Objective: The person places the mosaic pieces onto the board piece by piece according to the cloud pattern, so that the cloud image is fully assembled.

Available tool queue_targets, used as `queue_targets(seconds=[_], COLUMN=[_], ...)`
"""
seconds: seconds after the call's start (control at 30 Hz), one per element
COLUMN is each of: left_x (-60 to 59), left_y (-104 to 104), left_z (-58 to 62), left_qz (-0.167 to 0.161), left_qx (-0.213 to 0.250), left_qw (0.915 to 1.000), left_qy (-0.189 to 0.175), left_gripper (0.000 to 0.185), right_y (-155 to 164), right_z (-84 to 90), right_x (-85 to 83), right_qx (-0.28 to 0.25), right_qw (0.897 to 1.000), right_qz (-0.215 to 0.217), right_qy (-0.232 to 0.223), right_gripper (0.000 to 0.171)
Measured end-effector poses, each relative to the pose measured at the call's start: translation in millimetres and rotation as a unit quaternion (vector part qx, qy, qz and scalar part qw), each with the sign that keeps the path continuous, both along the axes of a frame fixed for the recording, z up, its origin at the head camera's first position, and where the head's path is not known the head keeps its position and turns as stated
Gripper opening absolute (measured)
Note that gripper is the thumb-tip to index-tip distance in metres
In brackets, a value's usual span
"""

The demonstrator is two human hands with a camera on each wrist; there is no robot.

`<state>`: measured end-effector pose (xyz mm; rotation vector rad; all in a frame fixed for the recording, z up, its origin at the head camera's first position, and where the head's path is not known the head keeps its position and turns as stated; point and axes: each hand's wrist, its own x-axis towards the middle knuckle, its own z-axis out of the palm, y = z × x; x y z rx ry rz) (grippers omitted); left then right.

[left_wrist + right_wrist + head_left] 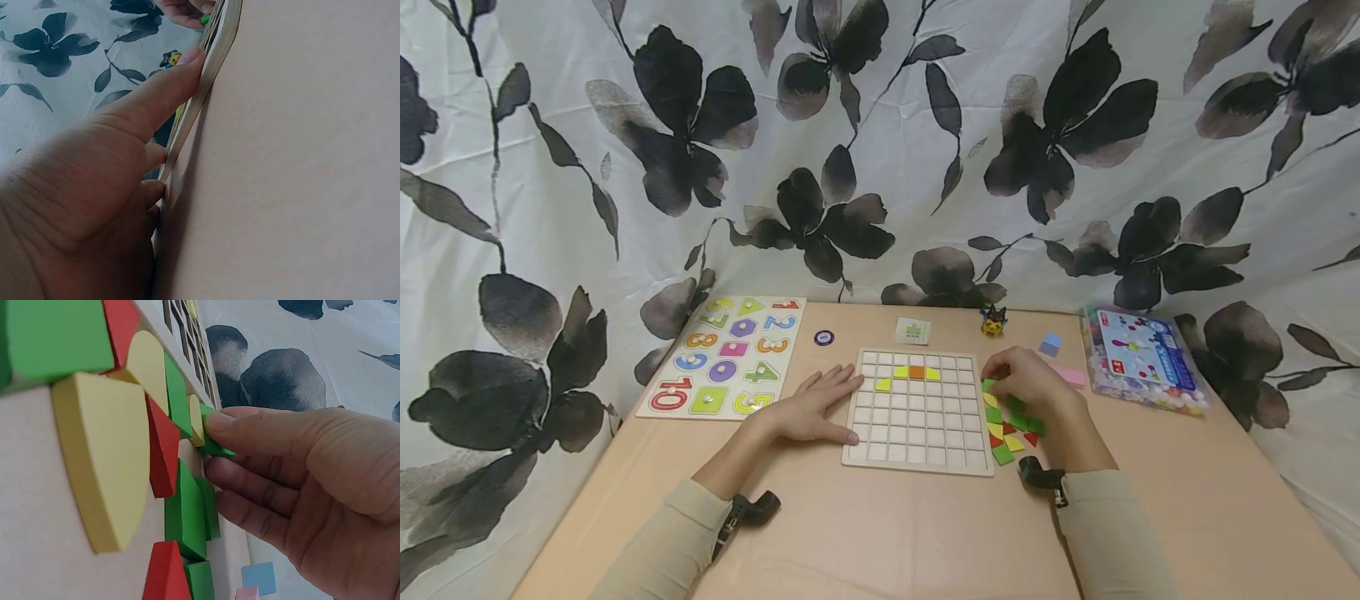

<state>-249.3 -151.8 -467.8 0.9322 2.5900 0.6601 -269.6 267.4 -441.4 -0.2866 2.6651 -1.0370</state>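
Note:
A wooden grid board (pixel 917 433) lies on the table with three yellow pieces and an orange square (pixel 917 372) in its upper cells. My left hand (pixel 820 404) rests on the board's left edge, fingers spread and thumb (pixel 169 87) on the rim. Along the right edge, my right hand (pixel 1026 379) pinches a green block (pixel 214 444) between thumb and fingers. Below it lie loose green blocks (pixel 185 512), red pieces (pixel 164 447) and yellow rounded-edge pieces (pixel 109 462).
A number puzzle board (pixel 722 358) lies at left. Behind the grid are a round dark token (pixel 823 337), a small card (pixel 913 331) and a toy figure (pixel 993 321). A blue block (pixel 1050 343), pink pieces (pixel 1070 377) and a plastic box (pixel 1146 358) lie at right.

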Motion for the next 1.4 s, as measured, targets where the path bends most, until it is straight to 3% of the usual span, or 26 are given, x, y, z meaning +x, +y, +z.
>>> queue_targets(seconds=[0.37,0.57,0.7,1.0,1.4], left_x=[-0.4,-1.5,-1.9,-1.5,-1.1], left_y=[-1,-1,0,-1,-1], left_z=[-0.3,-1.9,-2.4,-2.3,-0.4], left_qz=[0.003,0.002,-0.001,0.000,-0.004], left_qx=[-0.002,-0.004,-0.004,-0.002,0.002], left_qw=[1.0000,1.0000,1.0000,1.0000,1.0000], left_qy=[-0.002,0.003,0.004,0.004,0.008], left_gripper=[0.105,0.105,0.106,0.107,0.106], right_y=[4,-5,-14,-46,-91], right_z=[3.0,4.7,3.6,0.3,-6.7], right_x=[1.6,3.5,2.5,-3.6,-1.6], right_qx=[-0.023,-0.094,-0.126,-0.115,-0.147], right_qw=[0.998,0.993,0.990,0.984,0.975], right_qz=[-0.043,-0.064,-0.053,0.003,0.018], right_qy=[0.031,0.028,0.039,0.136,0.165], right_gripper=[0.021,0.030,0.034,0.026,0.025])
